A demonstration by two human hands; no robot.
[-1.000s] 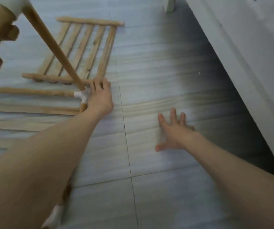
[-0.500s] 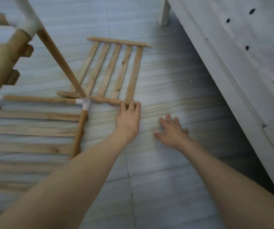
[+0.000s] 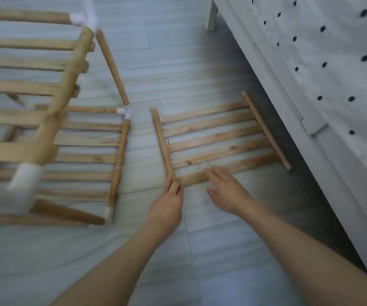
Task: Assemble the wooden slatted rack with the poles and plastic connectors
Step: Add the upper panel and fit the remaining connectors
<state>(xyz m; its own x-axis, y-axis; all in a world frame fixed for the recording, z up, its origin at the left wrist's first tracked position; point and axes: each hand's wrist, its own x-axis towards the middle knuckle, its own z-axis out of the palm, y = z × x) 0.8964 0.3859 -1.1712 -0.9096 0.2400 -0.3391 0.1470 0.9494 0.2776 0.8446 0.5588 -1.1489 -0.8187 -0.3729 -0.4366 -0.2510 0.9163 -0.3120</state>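
Head view: loose slat panel (image 3: 220, 140) flat on floor (image 3: 200, 250), frame centre-right. Left hand (image 3: 167, 206) pinches its near rail end; right hand (image 3: 226, 191) spread flat, touching nearest slat. Part-built rack (image 3: 45, 111) at left.

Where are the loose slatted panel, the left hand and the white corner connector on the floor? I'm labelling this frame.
loose slatted panel (image 3: 218, 138): head view, on a middle slat.
left hand (image 3: 167, 206): head view, back of the hand.
white corner connector (image 3: 124, 111): head view, on its elbow.
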